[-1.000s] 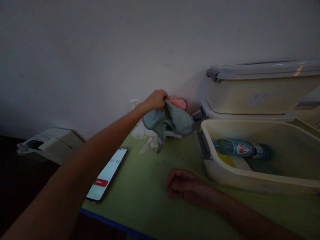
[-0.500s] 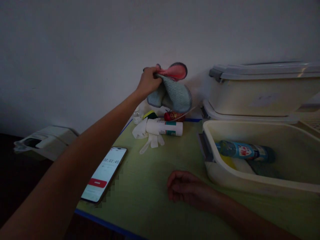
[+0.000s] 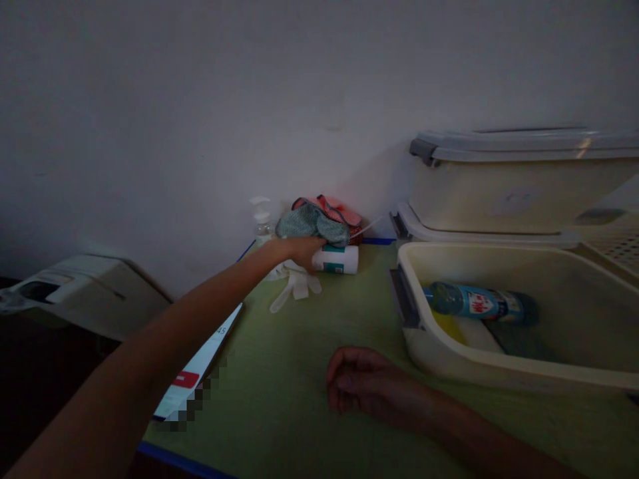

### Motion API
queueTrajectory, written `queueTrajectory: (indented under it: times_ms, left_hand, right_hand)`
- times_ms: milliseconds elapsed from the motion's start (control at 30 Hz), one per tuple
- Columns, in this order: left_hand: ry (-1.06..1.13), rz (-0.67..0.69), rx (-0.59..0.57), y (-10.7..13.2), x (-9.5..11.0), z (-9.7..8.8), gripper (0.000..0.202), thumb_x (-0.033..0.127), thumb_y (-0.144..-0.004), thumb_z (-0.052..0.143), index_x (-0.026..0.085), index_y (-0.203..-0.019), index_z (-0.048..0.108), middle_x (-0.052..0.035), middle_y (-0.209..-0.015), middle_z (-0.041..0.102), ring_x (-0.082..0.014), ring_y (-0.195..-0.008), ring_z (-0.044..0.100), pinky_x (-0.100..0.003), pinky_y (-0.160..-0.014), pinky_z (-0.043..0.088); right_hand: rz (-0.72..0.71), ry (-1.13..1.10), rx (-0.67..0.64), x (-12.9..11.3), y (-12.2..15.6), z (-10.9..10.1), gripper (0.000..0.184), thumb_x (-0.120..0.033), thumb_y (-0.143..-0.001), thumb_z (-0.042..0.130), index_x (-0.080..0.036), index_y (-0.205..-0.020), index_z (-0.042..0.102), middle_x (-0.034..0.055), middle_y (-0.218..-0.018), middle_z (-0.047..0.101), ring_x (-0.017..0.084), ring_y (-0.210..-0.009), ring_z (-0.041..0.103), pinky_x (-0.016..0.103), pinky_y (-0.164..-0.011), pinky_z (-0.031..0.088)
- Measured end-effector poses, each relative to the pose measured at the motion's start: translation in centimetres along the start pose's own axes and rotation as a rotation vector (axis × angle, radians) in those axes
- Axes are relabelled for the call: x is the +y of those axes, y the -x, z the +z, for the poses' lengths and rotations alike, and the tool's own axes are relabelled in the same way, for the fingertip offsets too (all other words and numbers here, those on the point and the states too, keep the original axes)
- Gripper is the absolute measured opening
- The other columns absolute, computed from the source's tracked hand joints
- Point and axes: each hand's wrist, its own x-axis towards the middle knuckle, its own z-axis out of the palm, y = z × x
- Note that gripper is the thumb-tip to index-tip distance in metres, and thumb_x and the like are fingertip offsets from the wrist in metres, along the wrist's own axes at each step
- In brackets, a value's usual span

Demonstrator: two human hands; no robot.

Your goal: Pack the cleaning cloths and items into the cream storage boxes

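Note:
My left hand reaches to the back of the table and is closed around the left part of a white cylindrical bottle lying on its side. Just behind it, a crumpled cloth, grey-blue and pink, rests in a heap against the wall. Part of a white glove pokes out below the hand, its fingers spread on the table. My right hand lies on the table in front of the bin, its fingers loosely curled with nothing in them.
An open cream storage bin at right holds a blue-labelled bottle and a yellow item. Another lidded bin stands behind it. A clear pump bottle is at the back, a phone at left.
My left hand has let go of the cloth, which dropped from the air onto the things at the back, and has come down to the white bottle. My right hand has hardly moved.

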Motion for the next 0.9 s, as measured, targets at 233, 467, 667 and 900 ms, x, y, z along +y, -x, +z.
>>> queueTrajectory:
  times_ms: [233, 467, 667, 900]
  left_hand:
    - [-0.005, 0.064, -0.072, -0.2, -0.7, 1.6, 0.080, 0.012, -0.054, 0.068, 0.015, -0.129, 0.040, -0.0125, -0.128, 0.053, -0.0246, -0.112, 0.054, -0.031, -0.092, 0.041]
    - [-0.017, 0.050, -0.033, -0.2, -0.5, 1.2, 0.058, 0.022, -0.057, 0.068, 0.012, -0.113, 0.056, -0.0120, -0.105, 0.065, -0.0265, -0.091, 0.061, -0.032, -0.077, 0.046]
    - [-0.002, 0.024, 0.068, 0.1, 0.4, 2.1, 0.053, 0.025, -0.060, 0.068, 0.012, -0.111, 0.056, -0.0114, -0.103, 0.065, -0.0268, -0.091, 0.061, -0.032, -0.076, 0.046]
    - [-0.030, -0.077, 0.273, 0.5, 3.8, 5.0, 0.064, 0.000, -0.065, 0.051, 0.004, -0.128, 0.040, -0.0201, -0.130, 0.048, -0.0297, -0.123, 0.042, -0.045, -0.106, 0.026]
  right_hand:
    - [0.008, -0.014, 0.007, 0.0, -0.1, 0.0, 0.022, -0.023, -0.067, 0.073, -0.010, -0.079, 0.059, 0.0034, -0.067, 0.065, 0.008, -0.062, 0.058, 0.023, -0.060, 0.035]
    - [0.037, -0.031, 0.013, 0.0, -0.3, 0.0, 0.023, -0.023, -0.066, 0.073, -0.010, -0.079, 0.059, 0.0026, -0.068, 0.065, 0.008, -0.060, 0.059, 0.022, -0.060, 0.037]
    - [0.042, -0.033, 0.018, -0.1, -0.2, 0.0, 0.023, -0.024, -0.066, 0.073, -0.011, -0.078, 0.060, 0.0016, -0.067, 0.065, 0.007, -0.061, 0.060, 0.021, -0.060, 0.038]
    - [0.020, -0.004, 0.018, -0.2, -0.2, 0.2, 0.023, -0.025, -0.065, 0.074, -0.011, -0.078, 0.060, 0.0022, -0.068, 0.066, 0.008, -0.062, 0.061, 0.021, -0.059, 0.038]
